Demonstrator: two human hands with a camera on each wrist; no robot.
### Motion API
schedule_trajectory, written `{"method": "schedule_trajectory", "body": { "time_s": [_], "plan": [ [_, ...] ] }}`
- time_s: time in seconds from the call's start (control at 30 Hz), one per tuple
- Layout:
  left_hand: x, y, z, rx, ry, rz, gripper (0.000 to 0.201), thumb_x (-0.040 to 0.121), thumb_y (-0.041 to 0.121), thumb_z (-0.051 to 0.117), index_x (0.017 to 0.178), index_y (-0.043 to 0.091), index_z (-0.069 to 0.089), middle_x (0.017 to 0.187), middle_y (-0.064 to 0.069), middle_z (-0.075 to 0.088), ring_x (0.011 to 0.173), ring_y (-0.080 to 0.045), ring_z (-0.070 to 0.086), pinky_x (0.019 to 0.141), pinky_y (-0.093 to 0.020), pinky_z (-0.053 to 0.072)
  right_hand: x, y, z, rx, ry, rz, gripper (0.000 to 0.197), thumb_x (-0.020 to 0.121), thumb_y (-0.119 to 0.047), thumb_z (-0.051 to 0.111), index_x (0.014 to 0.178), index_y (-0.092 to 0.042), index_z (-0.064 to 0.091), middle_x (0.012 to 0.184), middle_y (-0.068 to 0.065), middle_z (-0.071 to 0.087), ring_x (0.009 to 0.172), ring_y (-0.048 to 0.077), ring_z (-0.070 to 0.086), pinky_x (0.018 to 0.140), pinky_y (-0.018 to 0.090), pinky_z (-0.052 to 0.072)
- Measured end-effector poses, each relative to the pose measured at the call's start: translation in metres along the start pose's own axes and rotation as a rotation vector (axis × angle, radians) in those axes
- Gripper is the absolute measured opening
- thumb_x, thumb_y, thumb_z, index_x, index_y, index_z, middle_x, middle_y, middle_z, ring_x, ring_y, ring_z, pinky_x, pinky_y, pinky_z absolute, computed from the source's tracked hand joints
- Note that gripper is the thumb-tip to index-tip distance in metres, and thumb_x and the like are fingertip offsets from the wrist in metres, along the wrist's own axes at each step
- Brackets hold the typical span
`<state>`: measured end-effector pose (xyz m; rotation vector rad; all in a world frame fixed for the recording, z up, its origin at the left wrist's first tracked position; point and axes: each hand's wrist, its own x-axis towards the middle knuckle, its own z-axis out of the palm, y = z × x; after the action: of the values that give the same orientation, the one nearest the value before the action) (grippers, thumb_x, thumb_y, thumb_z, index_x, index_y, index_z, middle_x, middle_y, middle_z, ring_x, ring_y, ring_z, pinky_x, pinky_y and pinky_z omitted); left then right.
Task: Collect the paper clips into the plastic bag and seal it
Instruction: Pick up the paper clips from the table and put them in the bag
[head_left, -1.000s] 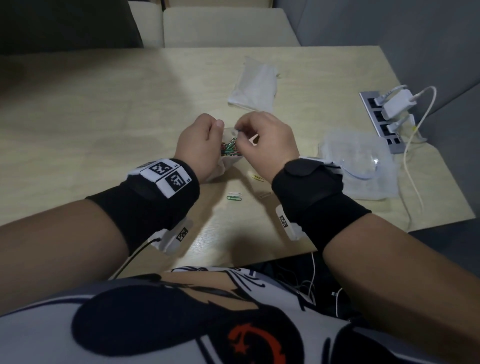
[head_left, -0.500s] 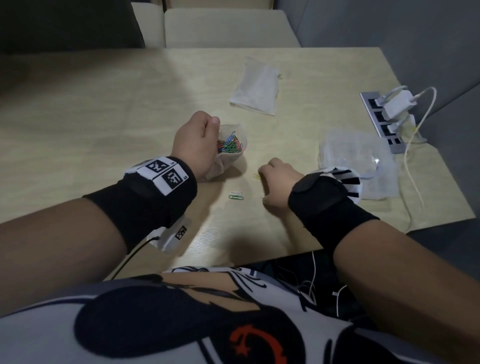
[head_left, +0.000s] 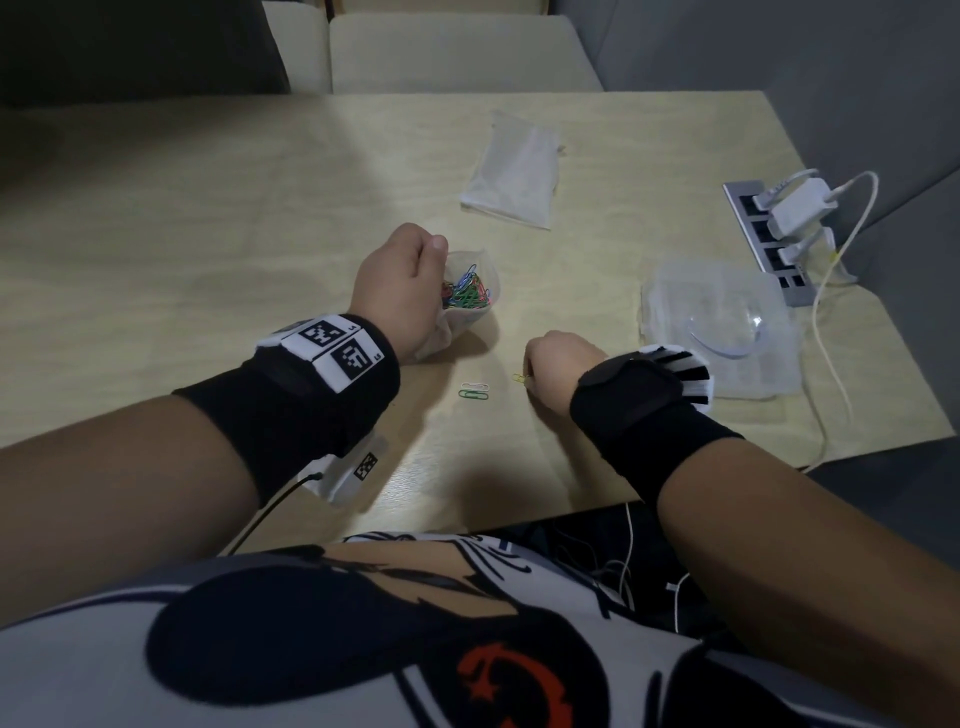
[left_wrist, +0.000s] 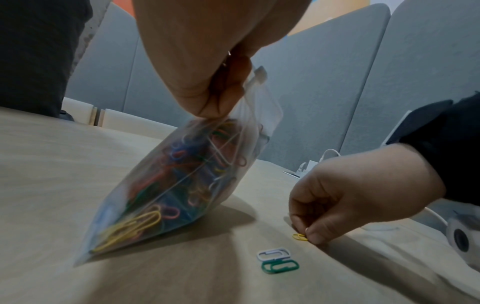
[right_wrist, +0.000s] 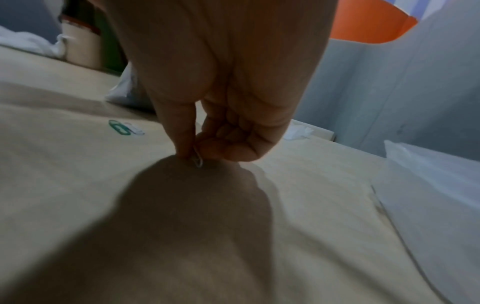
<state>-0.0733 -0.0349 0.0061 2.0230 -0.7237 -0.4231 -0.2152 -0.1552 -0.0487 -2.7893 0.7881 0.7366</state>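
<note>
Between my right fingers (left_wrist: 315, 236) sits a pinched yellow paper clip (left_wrist: 299, 237), low on the desk (head_left: 208, 249). My left fingers (left_wrist: 221, 92) clamp the plastic bag (left_wrist: 179, 185) upright beside them.

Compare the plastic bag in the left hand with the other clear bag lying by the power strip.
The plastic bag stands tilted with its mouth open, gripped by the left hand; the clear bag beside the power strip lies flat with no hand on it. The plastic bag is stuffed with coloured paper clips; the clear bag shows none. Both are see-through plastic on the same table.
</note>
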Motion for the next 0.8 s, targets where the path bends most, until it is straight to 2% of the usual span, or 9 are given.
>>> {"method": "schedule_trajectory", "body": {
  "time_s": [0.1, 0.2, 0.33, 0.4, 0.5, 0.57, 0.7, 0.8],
  "plan": [
    [0.000, -0.001, -0.001, 0.000, 0.000, -0.008, 0.023, 0.098, 0.030, 0.039, 0.083, 0.014, 0.047, 0.068, 0.003, 0.049, 0.074, -0.021, 0.047, 0.067, -0.027, 0.033, -0.001, -0.005, 0.000, -0.015, 0.001, 0.012, 0.021, 0.092, -0.006, 0.044, 0.107, -0.005, 0.058, 0.109, 0.015, 0.055, 0.097, 0.034, 0.059, 0.071, 0.033, 0.040],
    [0.000, 0.000, -0.003, 0.010, 0.008, -0.005, 0.023, 0.098, 0.029, 0.039, 0.083, 0.013, 0.046, 0.068, 0.004, 0.048, 0.073, -0.020, 0.046, 0.064, -0.026, 0.031, -0.006, -0.015, 0.000, -0.029, 0.020, -0.035, 0.022, 0.091, -0.002, 0.039, 0.108, -0.003, 0.053, 0.110, 0.017, 0.052, 0.100, 0.035, 0.057, 0.071, 0.035, 0.038],
    [0.001, 0.000, -0.005, 0.013, 0.018, -0.002, 0.023, 0.098, 0.029, 0.039, 0.082, 0.013, 0.046, 0.068, 0.002, 0.049, 0.069, -0.019, 0.045, 0.061, -0.026, 0.028, -0.009, -0.027, -0.003, 0.038, 0.020, -0.099, 0.006, 0.091, -0.009, 0.043, 0.092, -0.012, 0.048, 0.100, 0.014, 0.057, 0.082, 0.032, 0.057, 0.063, 0.032, 0.036],
    [0.002, -0.001, -0.005, 0.009, 0.018, -0.002, 0.024, 0.098, 0.029, 0.039, 0.083, 0.013, 0.046, 0.071, -0.002, 0.052, 0.072, -0.021, 0.047, 0.064, -0.027, 0.031, -0.009, -0.032, -0.007, 0.147, 0.044, -0.120, 0.010, 0.088, -0.011, 0.049, 0.097, -0.011, 0.053, 0.101, 0.012, 0.061, 0.088, 0.031, 0.059, 0.065, 0.030, 0.037],
    [0.002, -0.002, -0.007, 0.012, 0.015, -0.003, 0.024, 0.098, 0.030, 0.038, 0.083, 0.012, 0.046, 0.071, -0.002, 0.052, 0.073, -0.023, 0.047, 0.066, -0.028, 0.033, -0.009, -0.042, -0.011, 0.277, 0.054, -0.141, 0.025, 0.087, -0.016, 0.055, 0.112, -0.015, 0.056, 0.111, 0.007, 0.063, 0.102, 0.028, 0.059, 0.077, 0.028, 0.042],
    [0.002, -0.002, -0.008, 0.016, 0.014, 0.001, 0.024, 0.098, 0.030, 0.039, 0.083, 0.012, 0.046, 0.075, -0.005, 0.054, 0.074, -0.022, 0.047, 0.066, -0.028, 0.033, -0.007, -0.048, -0.009, 0.202, 0.040, -0.166, 0.027, 0.089, -0.017, 0.053, 0.116, -0.013, 0.056, 0.113, 0.009, 0.064, 0.105, 0.029, 0.060, 0.079, 0.029, 0.043],
    [0.003, -0.002, -0.010, 0.010, 0.015, -0.002, 0.024, 0.098, 0.030, 0.039, 0.082, 0.012, 0.046, 0.077, -0.006, 0.054, 0.073, -0.022, 0.047, 0.065, -0.028, 0.033, -0.005, -0.051, -0.003, 0.032, 0.070, -0.220, 0.015, 0.093, -0.014, 0.047, 0.100, -0.008, 0.059, 0.103, 0.013, 0.066, 0.094, 0.032, 0.063, 0.067, 0.029, 0.038],
    [0.003, -0.003, -0.010, -0.007, 0.018, 0.004, 0.024, 0.097, 0.029, 0.040, 0.082, 0.012, 0.046, 0.076, -0.007, 0.054, 0.073, -0.023, 0.048, 0.068, -0.032, 0.038, -0.004, -0.052, -0.004, -0.022, 0.030, -0.205, 0.019, 0.095, -0.015, 0.046, 0.102, -0.006, 0.062, 0.105, 0.013, 0.066, 0.096, 0.031, 0.062, 0.068, 0.028, 0.037]
  ]
}}
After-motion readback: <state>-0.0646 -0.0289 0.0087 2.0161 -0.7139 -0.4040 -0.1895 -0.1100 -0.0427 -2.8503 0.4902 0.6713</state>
